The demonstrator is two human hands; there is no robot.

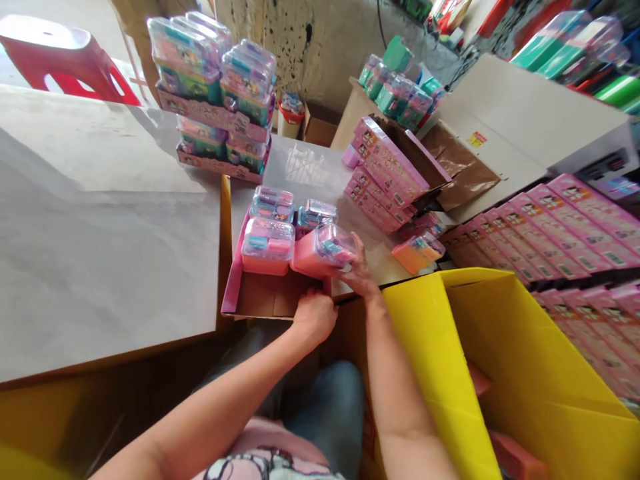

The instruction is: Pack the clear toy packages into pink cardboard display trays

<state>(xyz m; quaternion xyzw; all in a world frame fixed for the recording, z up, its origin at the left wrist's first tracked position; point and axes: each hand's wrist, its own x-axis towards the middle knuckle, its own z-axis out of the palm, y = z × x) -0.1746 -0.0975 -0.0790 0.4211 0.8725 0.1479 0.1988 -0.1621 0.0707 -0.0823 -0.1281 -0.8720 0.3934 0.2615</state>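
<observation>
Cardboard tray with pink walls and brown base (263,297) sits on a pale grey table (325,179), three clear-lidded plastic boxes (268,250) inside. The right hand (360,268) grasps a tilted pink plastic box with a clear lid (317,253) at the tray's right side; the left hand (316,315) is clenched on the tray's near right corner.

No text is readable (pink cartons (543,230) bear blurred print).

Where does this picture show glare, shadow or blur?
Head view, upper left: glare whitens the top of the red stool; head view, left: soft shadow falls on the grey table; head view, upper right: clear-lidded green cases look smeared; head view, centre: highlights glint on the coral box in the right hand.
</observation>
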